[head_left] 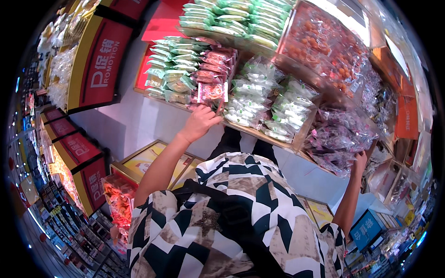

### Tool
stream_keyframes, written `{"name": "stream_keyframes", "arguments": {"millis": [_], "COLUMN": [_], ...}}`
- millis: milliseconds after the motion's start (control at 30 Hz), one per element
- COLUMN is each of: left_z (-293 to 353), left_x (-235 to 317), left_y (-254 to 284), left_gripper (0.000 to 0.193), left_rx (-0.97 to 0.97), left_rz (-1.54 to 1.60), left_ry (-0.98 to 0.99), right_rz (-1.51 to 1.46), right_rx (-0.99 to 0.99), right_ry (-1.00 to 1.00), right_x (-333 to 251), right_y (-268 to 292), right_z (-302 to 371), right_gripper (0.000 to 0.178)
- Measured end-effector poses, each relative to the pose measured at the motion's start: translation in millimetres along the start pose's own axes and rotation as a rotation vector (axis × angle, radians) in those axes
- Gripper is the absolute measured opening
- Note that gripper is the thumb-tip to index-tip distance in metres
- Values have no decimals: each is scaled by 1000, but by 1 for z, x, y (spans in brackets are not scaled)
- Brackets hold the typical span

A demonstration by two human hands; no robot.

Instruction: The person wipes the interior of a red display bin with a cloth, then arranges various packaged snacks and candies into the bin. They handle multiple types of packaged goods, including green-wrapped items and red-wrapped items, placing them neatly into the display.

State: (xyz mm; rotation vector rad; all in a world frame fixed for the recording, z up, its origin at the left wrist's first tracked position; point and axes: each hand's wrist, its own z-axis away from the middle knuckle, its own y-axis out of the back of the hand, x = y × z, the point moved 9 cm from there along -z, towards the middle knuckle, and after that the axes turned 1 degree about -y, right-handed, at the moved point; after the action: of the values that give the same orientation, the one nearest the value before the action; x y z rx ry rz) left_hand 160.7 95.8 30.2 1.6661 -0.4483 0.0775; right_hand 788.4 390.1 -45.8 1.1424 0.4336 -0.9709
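Observation:
My left hand [201, 123] is closed at the front edge of the display, its curled fingers at the lower end of a pink-and-white snack packet [212, 92]. That packet lies at the near end of a row of red-pink packets [217, 63]. Beside this row, to the left, are stacked green-and-clear packets [178, 69]. My right hand [359, 163] is at the right front corner, against a heap of clear packets with purple-pink contents [340, 132]. Its fingers look curled there, and whatever lies inside them is hidden.
Between my hands are bins of clear packets with white pieces [250, 99]. Farther back lie more green packets [232, 18] and orange-red wrapped snacks [320, 41]. Red-and-yellow shelf units [99, 60] stand at left, a low yellow-topped case [148, 160] behind my left forearm, a blue box [366, 229] at lower right.

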Motion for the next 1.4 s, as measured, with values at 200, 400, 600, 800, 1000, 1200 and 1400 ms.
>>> {"name": "stream_keyframes", "arguments": {"millis": [200, 400, 600, 800, 1000, 1200, 1400], "left_z": [-4, -2, -4, -3, -6, -5, -22], "left_x": [2, 7, 7, 12, 10, 15, 31], "left_y": [3, 1, 0, 1, -4, -1, 32], "left_gripper": [10, 8, 8, 6, 8, 11, 14], "left_rx": [-20, -40, 7, -13, -46, -16, 31], "left_rz": [3, -12, -48, -148, -117, -86, -155], "left_ry": [-2, -13, -29, 17, 7, 36, 27], "right_rz": [83, -25, -68, -91, -126, -140, -430], "right_rx": [-81, -110, -165, -203, -143, -161, -217], "right_ry": [120, 66, 55, 41, 48, -9, -127], "right_x": [24, 29, 54, 37, 28, 23, 36], "right_y": [7, 2, 11, -11, -9, -4, 7], "right_z": [-24, -27, -46, -32, -22, -17, -12], "right_gripper": [28, 34, 38, 35, 30, 33, 31]}}
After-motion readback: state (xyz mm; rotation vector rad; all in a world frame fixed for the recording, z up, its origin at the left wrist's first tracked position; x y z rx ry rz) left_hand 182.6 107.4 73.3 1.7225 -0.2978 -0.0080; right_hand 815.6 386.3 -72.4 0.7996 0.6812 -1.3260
